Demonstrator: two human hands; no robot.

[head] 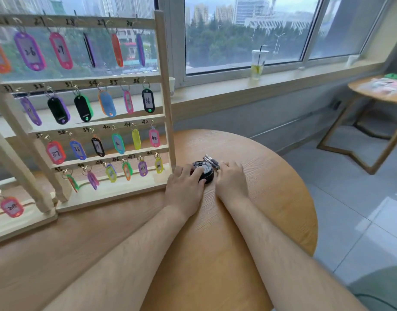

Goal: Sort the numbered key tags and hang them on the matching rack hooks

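Left hand (184,187) rests on one black disc (207,173); right hand (232,182) beside.

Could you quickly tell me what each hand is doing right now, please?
Left hand: open, fingers resting on the black disc.
Right hand: against the disc; grip cannot be told.

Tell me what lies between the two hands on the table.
Head view: a round black device sits between the left hand and the right hand, with left fingers resting on it; dark pens lie just behind.
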